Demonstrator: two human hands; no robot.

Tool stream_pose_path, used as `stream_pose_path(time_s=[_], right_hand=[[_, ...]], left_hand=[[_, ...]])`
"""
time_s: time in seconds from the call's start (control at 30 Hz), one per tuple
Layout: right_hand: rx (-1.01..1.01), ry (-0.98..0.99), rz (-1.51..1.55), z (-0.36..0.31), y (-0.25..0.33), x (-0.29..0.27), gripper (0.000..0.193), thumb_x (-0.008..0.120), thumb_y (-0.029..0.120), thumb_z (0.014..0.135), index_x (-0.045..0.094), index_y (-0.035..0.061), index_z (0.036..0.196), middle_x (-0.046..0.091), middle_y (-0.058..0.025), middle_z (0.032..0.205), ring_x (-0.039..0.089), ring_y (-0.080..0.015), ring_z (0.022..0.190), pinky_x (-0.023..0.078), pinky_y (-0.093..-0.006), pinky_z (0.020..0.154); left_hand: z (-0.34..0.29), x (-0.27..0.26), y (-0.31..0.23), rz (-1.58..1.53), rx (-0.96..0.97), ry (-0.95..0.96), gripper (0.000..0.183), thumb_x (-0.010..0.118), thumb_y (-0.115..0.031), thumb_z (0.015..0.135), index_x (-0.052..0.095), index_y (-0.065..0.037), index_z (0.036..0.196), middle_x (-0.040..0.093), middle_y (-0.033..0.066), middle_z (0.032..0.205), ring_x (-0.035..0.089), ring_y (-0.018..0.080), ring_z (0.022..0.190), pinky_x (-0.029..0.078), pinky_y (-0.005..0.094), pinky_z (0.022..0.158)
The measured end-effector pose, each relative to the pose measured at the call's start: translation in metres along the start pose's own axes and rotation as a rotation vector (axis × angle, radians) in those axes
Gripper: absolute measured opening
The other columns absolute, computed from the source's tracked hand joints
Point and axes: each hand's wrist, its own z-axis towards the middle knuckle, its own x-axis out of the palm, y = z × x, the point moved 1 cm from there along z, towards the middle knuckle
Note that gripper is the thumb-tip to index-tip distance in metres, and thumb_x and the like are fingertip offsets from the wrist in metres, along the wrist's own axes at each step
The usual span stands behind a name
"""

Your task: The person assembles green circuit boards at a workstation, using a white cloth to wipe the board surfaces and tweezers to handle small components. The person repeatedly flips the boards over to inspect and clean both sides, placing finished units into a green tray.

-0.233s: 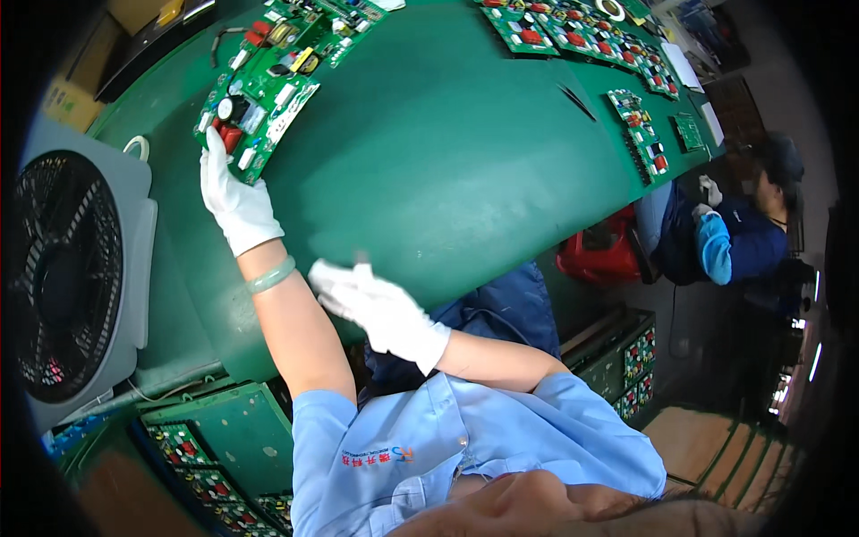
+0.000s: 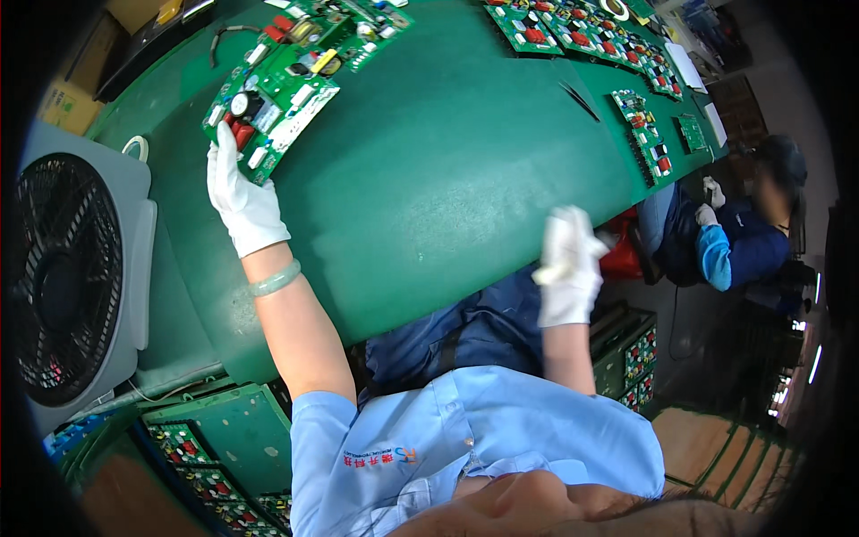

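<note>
Wearing a light blue shirt (image 2: 546,430), we hold our gloved right hand (image 2: 571,264) out by the near edge of the green table (image 2: 429,170), beside a red object (image 2: 622,253) that it partly hides. That hand is motion-blurred, so we cannot tell how far its fingers are bent or whether they have hold of anything. It is well apart from the circuit board our other hand touches.

Our left forearm, with a pale green bangle (image 2: 276,278) at the wrist, reaches farther over the table. We have our gloved left hand (image 2: 243,204) at the near left corner of a green circuit board (image 2: 284,88), its fingers fairly straight and one fingertip above the corner beside the red components (image 2: 240,134). We cannot tell whether the thumb closes on the board from below. The board lies just beyond that hand, extending away and to the right; another populated section (image 2: 353,38) adjoins its far side, and we cannot make out whether the two are joined.

To our left stands a grey fan (image 2: 67,277). Farther across, on the right, we see tweezers (image 2: 580,101), a narrow board (image 2: 641,134) and a row of boards (image 2: 582,38). Beyond the table's right edge is another person (image 2: 752,234).
</note>
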Motion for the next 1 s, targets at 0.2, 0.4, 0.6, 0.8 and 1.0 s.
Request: stream_pose_path(time_s=[0.2, 0.4, 0.6, 0.8, 1.0], right_hand=[[-0.475, -0.302, -0.078, 0.041, 0.055, -0.123, 0.054, 0.042, 0.029, 0.107, 0.031, -0.0005, 0.151, 0.052, -0.0222, 0.134, 0.058, -0.0246, 0.100, 0.052, -0.0338, 0.088], [-0.413, 0.332, -0.577, 0.053, 0.034, 0.014, 0.050, 0.056, 0.028, 0.103, 0.049, -0.0028, 0.141, 0.068, -0.0186, 0.118, 0.043, 0.0004, 0.050, 0.030, -0.0159, 0.042], [-0.086, 0.627, -0.148, 0.112, 0.015, 0.145, 0.047, 0.049, 0.029, 0.106, 0.053, -0.0062, 0.136, 0.064, -0.0149, 0.126, 0.065, -0.0105, 0.085, 0.053, -0.0232, 0.072], [-0.572, 0.779, -0.479, 0.168, -0.023, 0.112, 0.031, 0.046, 0.007, 0.105, 0.060, -0.0083, 0.128, 0.062, -0.0175, 0.129, 0.065, -0.0197, 0.105, 0.054, -0.0299, 0.089], [-1.159, 0.674, -0.929, 0.166, -0.022, 0.113, 0.035, 0.053, 0.001, 0.098, 0.060, -0.0013, 0.133, 0.065, -0.0161, 0.125, 0.065, -0.0223, 0.108, 0.054, -0.0335, 0.091]], left_hand=[[-0.020, 0.037, -0.008, -0.127, -0.089, 0.090, 0.032, 0.062, -0.023, 0.100, 0.062, 0.001, 0.121, 0.066, 0.0073, 0.109, 0.064, 0.0126, 0.101, 0.052, 0.0279, 0.086], [-0.036, 0.067, -0.001, -0.117, -0.180, 0.216, 0.022, 0.070, -0.006, 0.091, 0.064, -0.002, 0.112, 0.065, 0.0036, 0.110, 0.061, 0.0101, 0.100, 0.049, 0.0262, 0.090], [-0.053, 0.079, -0.007, -0.106, -0.368, 0.269, 0.041, 0.070, -0.006, 0.092, 0.055, 0.001, 0.130, 0.065, 0.0066, 0.118, 0.062, 0.0119, 0.105, 0.051, 0.0281, 0.095], [-0.055, 0.081, 0.009, -0.042, -0.392, 0.347, 0.039, 0.067, -0.007, 0.094, 0.054, 0.000, 0.129, 0.065, 0.0070, 0.116, 0.063, 0.0130, 0.104, 0.052, 0.0299, 0.094], [-0.058, 0.077, 0.005, -0.155, -0.446, 0.365, 0.034, 0.053, -0.024, 0.105, 0.055, -0.001, 0.130, 0.063, 0.0052, 0.120, 0.060, 0.0116, 0.110, 0.050, 0.0283, 0.096]])
